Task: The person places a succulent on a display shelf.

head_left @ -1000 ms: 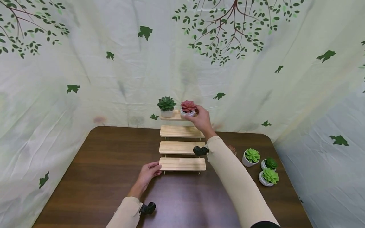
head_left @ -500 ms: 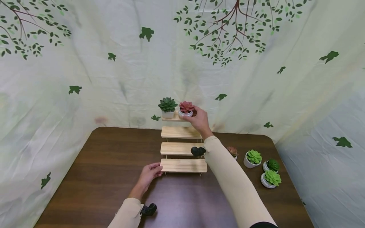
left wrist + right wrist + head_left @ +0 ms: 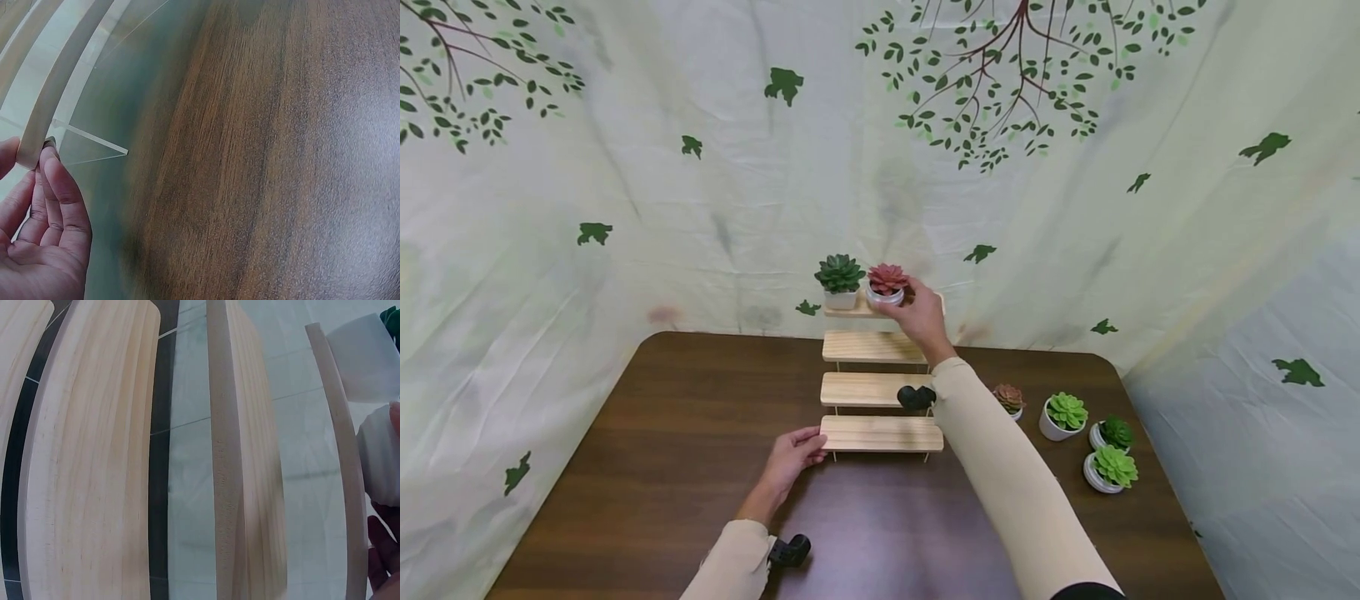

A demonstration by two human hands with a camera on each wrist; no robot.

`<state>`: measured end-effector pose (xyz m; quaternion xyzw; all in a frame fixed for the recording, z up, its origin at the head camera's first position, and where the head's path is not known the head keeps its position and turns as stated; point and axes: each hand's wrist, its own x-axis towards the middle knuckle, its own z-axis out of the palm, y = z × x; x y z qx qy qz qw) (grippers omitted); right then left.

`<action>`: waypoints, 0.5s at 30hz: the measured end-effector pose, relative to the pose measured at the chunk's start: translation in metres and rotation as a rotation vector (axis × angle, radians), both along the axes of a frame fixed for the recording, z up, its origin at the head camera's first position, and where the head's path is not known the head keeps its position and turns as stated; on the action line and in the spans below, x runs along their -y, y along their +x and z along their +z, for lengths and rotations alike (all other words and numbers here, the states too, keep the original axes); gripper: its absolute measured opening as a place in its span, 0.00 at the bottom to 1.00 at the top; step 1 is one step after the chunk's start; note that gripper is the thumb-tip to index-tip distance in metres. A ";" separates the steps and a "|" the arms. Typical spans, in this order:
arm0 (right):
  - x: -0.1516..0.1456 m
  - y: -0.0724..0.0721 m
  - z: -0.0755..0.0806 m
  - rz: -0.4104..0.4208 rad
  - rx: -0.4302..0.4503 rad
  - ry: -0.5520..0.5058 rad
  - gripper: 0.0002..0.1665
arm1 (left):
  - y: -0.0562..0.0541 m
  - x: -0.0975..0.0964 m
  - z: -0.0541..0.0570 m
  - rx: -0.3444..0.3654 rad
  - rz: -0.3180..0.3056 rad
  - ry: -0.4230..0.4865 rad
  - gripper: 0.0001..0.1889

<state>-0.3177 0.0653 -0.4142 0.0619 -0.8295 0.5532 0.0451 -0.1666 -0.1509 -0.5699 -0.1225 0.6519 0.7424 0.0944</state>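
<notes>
A tiered wooden display stand (image 3: 882, 434) with clear supports stands at the middle of the table. My left hand (image 3: 790, 458) pinches the left end of its lowest board (image 3: 47, 106) between thumb and fingers. Up at the top board (image 3: 850, 313), my right hand (image 3: 922, 319) grips a red potted succulent (image 3: 887, 281) by its white pot (image 3: 876, 298). That pot is right at the board's surface, just right of a dark green potted succulent (image 3: 840, 275). In the right wrist view, the pot (image 3: 378, 456) shows beside the top board (image 3: 347, 444), with only parts of the fingers visible.
To the right on the brown table (image 3: 685, 433) are a light green succulent (image 3: 1064, 414), a dark green one (image 3: 1115, 432), another light green one (image 3: 1112, 468) and a brownish-red one (image 3: 1008, 398), partly behind the right sleeve. A leaf-printed curtain (image 3: 715, 200) hangs behind.
My right hand has shifted the red succulent slightly left, closer to the dark green one. More of the brownish-red succulent shows beside the sleeve. The left hand keeps its hold.
</notes>
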 end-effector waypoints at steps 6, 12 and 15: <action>-0.002 0.001 0.001 0.012 0.018 0.003 0.43 | 0.001 0.000 0.002 -0.013 -0.002 -0.008 0.19; -0.012 0.004 0.000 -0.005 0.010 0.051 0.45 | 0.002 0.000 0.004 -0.016 -0.002 -0.009 0.20; -0.020 0.008 0.000 -0.005 0.013 0.023 0.46 | 0.003 0.000 0.003 -0.017 -0.003 -0.006 0.20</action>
